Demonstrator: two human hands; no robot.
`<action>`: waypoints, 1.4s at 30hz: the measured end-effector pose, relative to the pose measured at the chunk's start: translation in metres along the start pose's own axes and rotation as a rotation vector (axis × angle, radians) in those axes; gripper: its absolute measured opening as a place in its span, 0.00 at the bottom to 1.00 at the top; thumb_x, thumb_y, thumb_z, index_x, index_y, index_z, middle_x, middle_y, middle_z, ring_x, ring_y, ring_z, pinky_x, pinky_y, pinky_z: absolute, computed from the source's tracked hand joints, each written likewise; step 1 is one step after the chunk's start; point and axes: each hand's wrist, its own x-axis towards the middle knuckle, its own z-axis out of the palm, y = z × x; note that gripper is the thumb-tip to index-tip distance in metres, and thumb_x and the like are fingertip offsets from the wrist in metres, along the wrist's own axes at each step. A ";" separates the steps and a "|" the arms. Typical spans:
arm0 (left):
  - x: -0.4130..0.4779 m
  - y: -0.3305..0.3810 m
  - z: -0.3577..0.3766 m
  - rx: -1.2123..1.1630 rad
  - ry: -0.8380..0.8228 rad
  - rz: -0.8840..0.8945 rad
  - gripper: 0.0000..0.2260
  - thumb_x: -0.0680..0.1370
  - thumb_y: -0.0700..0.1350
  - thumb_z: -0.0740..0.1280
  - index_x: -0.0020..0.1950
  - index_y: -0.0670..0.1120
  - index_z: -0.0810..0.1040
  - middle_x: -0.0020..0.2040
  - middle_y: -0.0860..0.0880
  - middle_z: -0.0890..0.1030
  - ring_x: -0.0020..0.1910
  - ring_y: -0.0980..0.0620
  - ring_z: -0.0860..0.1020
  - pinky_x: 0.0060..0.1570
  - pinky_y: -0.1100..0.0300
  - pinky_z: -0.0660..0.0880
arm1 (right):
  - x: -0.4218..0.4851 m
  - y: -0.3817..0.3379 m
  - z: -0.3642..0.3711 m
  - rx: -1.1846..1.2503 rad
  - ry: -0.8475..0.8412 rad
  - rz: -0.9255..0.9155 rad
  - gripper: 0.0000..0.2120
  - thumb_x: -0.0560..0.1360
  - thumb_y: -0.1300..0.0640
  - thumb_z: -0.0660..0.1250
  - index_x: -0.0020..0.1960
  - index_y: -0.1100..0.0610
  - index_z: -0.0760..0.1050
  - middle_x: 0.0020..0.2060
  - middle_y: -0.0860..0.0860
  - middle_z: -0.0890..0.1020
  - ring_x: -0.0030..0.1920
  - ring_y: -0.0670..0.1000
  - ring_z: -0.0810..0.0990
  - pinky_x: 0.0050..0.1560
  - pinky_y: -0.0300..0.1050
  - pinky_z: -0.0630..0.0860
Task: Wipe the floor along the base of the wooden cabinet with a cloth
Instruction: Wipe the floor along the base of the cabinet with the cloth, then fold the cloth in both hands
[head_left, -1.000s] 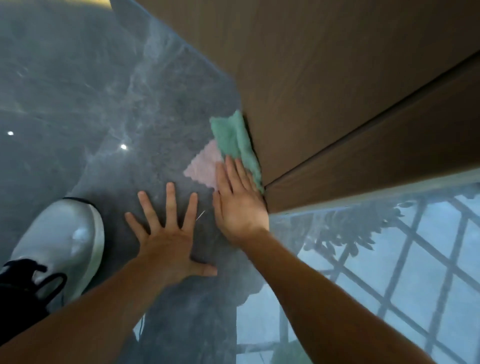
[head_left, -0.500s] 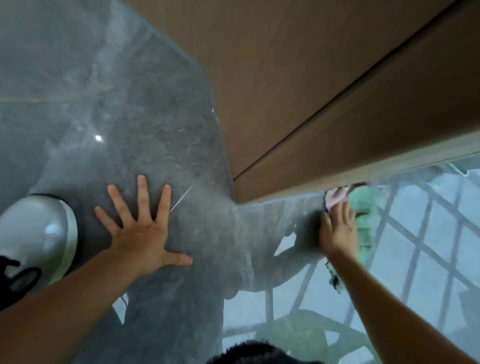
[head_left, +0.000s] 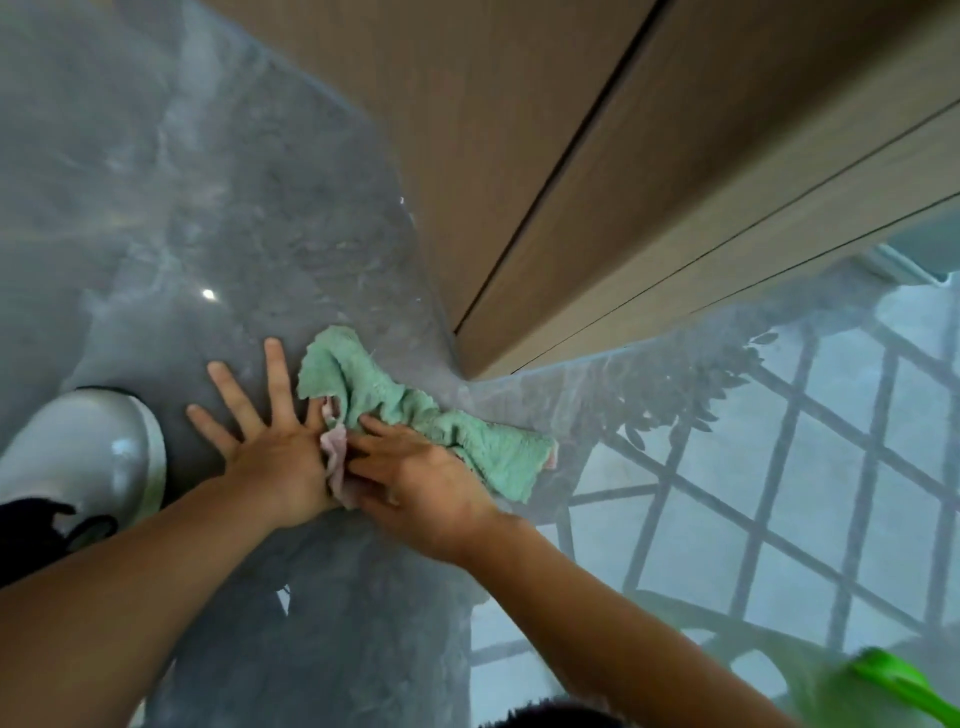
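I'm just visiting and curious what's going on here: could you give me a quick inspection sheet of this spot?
Surface: glossy grey floor, mirroring a window grid at right.
Job's things: green cloth, bunched, apart from the wooden cabinet base.
Clutter: bright green object, bottom right corner.
Hands: left hand flat, fingers spread; right hand on the cloth.
Cables: nothing seen.
Surroundings: white shoe at left.

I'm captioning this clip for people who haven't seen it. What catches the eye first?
The crumpled green cloth at centre, lying on the glossy grey floor just short of the wooden cabinet corner, with the right hand on it. The left hand is splayed flat beside it, near a white shoe at far left.
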 end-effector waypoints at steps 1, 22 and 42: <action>0.001 0.001 -0.001 0.004 0.004 -0.006 0.53 0.61 0.72 0.67 0.79 0.59 0.45 0.66 0.47 0.11 0.65 0.28 0.17 0.67 0.24 0.32 | -0.001 -0.001 0.005 -0.064 0.019 0.016 0.10 0.78 0.57 0.67 0.54 0.60 0.84 0.60 0.55 0.83 0.67 0.60 0.75 0.69 0.56 0.70; -0.099 0.212 -0.081 -0.379 -0.545 0.887 0.23 0.61 0.42 0.81 0.54 0.50 0.80 0.50 0.54 0.87 0.54 0.58 0.83 0.57 0.64 0.79 | -0.187 0.018 -0.135 2.051 0.838 0.687 0.22 0.80 0.65 0.50 0.72 0.66 0.67 0.63 0.64 0.77 0.62 0.61 0.76 0.68 0.62 0.67; -0.321 0.295 -0.144 -0.256 -0.859 0.884 0.43 0.60 0.26 0.75 0.68 0.56 0.71 0.47 0.42 0.88 0.43 0.51 0.86 0.37 0.59 0.82 | -0.361 -0.187 -0.151 0.858 1.209 1.164 0.31 0.64 0.67 0.79 0.66 0.56 0.78 0.42 0.51 0.81 0.41 0.47 0.77 0.47 0.48 0.78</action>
